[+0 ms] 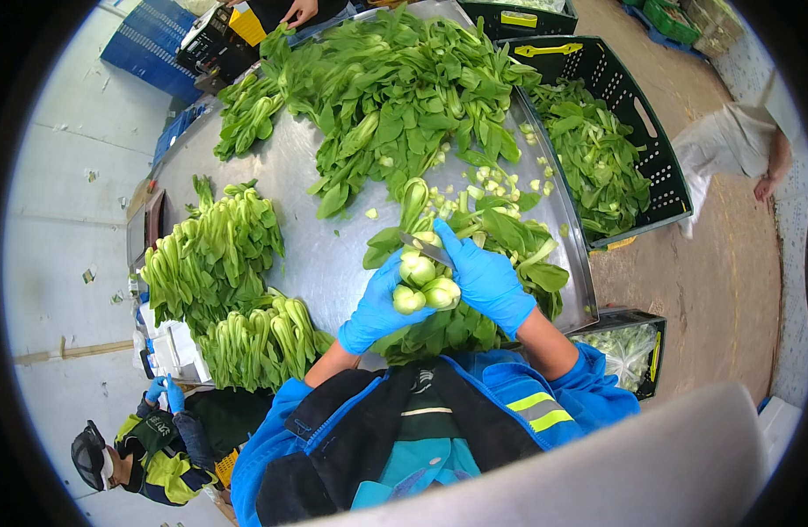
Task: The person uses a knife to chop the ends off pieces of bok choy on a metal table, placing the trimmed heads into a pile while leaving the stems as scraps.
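Observation:
Several heads of bok choy (417, 270) are bunched in my left hand (381, 303), their pale bases turned up towards me. My right hand (486, 277), in a blue glove like the left, grips a small knife (427, 250). The blade lies across the upper bases of the bunch; its handle is hidden in my fist. Loose bok choy leaves (509, 237) lie under and to the right of my hands on the metal table (318, 244). Cut stem ends (496, 181) are scattered just beyond them.
A large heap of bok choy (404, 99) covers the table's far side. Bok choy stands in rows (212, 250) at left. A dark crate (615, 132) of leaves adjoins the right edge. A co-worker's hand (301, 12) is at the far side; other people stand lower left and far right.

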A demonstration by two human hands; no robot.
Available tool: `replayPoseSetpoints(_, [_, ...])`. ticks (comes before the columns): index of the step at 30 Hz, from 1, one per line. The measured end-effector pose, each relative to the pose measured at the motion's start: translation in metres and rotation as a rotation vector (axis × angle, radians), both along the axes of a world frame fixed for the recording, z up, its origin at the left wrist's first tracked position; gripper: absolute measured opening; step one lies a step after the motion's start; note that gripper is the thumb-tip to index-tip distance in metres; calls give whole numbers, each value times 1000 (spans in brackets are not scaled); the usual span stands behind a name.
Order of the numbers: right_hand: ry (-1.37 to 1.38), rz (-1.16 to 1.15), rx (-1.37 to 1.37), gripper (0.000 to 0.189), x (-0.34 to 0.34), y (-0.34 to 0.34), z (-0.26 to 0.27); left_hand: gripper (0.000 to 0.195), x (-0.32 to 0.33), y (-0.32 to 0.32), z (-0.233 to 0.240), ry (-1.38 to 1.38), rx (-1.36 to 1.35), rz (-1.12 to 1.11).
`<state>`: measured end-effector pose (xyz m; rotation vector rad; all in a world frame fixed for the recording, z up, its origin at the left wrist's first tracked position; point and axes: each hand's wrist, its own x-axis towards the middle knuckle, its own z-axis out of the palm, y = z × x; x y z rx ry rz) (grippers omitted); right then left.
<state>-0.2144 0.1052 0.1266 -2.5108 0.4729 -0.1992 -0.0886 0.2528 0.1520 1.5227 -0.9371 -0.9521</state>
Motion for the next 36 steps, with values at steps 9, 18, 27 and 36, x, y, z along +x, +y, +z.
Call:
replayPoseSetpoints(9, [-102, -181, 767, 54, -15, -27, -7, 79, 12, 19, 4, 107, 75, -84])
replayPoseSetpoints(18, [-73, 188, 828, 59, 13, -17, 10, 76, 33, 36, -4, 540, 257, -171])
replayPoseSetpoints(27, [-301, 124, 1961, 50, 15, -51, 20, 86, 36, 47, -59, 1465, -504, 115])
replayPoseSetpoints(36, [-125, -220, 419, 50, 25, -39, -88, 72, 57, 101, -29, 946, -438, 460])
